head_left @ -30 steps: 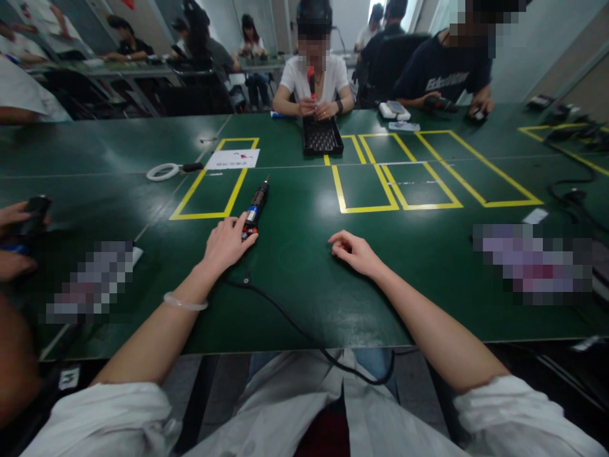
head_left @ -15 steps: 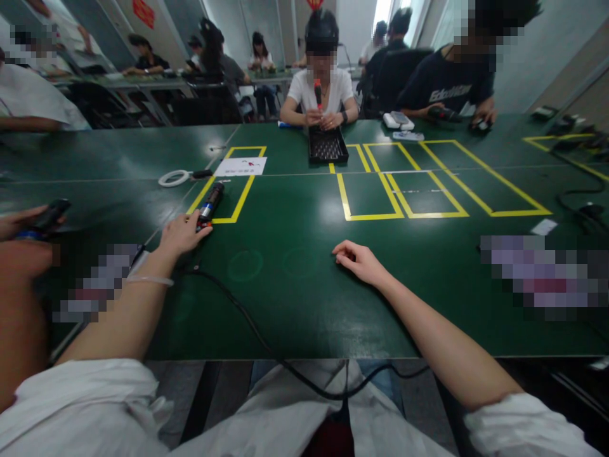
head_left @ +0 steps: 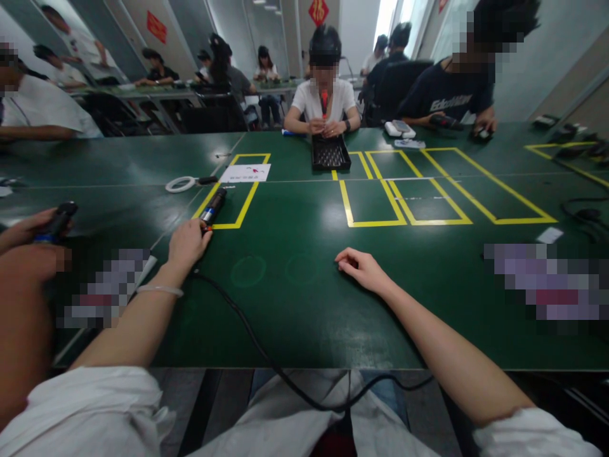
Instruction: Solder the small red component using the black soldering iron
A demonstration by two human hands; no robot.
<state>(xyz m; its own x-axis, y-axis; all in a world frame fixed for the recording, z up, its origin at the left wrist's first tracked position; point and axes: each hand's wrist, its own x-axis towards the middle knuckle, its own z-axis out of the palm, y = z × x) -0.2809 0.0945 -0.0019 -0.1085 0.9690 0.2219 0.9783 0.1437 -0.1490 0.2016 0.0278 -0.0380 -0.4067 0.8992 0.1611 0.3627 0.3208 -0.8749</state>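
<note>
My left hand [head_left: 189, 243] is closed around the near end of a black cylindrical tool [head_left: 215, 204] with a blue band, which lies slantwise within a yellow-taped rectangle [head_left: 246, 206]. The fingers partly hide its near end, where a bit of orange shows. Its exact kind I cannot make out. My right hand [head_left: 361, 268] rests on the green table [head_left: 295, 311] with its fingers loosely curled in, and nothing shows in it. Faint rings mark the tabletop between my hands.
A black cable [head_left: 247, 327] runs from the tabletop down across my lap. Beyond the tool lie a white paper [head_left: 246, 172] and a white cable loop [head_left: 181, 184]. Opposite, a person works over a black tray [head_left: 330, 155]. At left, another person's hands hold a dark tool [head_left: 57, 222].
The view has tilted up slightly, so the scene sits lower. My left hand has closed more around the tool's near end. My right fingers have curled in a little.
</note>
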